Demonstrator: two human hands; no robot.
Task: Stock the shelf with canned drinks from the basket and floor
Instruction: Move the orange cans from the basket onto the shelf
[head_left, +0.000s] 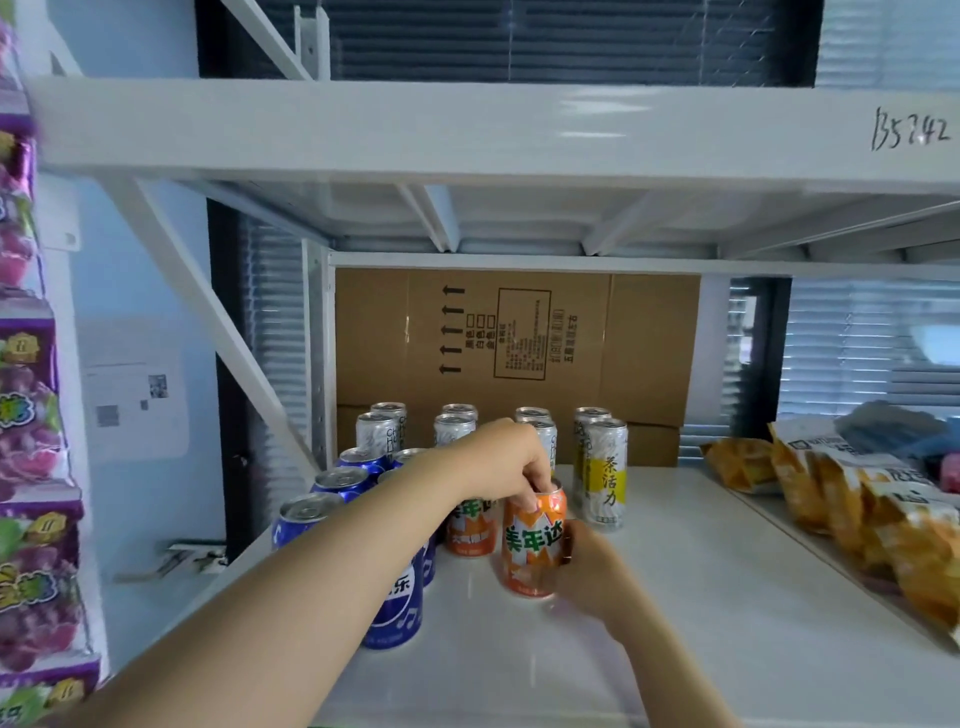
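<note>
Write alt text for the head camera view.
The left hand grips the top, the right hand the side, of an orange soda can on a white shelf. Blue cola cans stand left, silver tea cans behind, snack bags right.

The single head view looks forward and slightly down, close to the white shelf. It faces the shelf's rear edge.

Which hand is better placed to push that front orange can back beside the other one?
Probably the right hand: it wraps the front orange can low on its side. The left hand only pinches the top, its arm crossing the blue cans.
</note>
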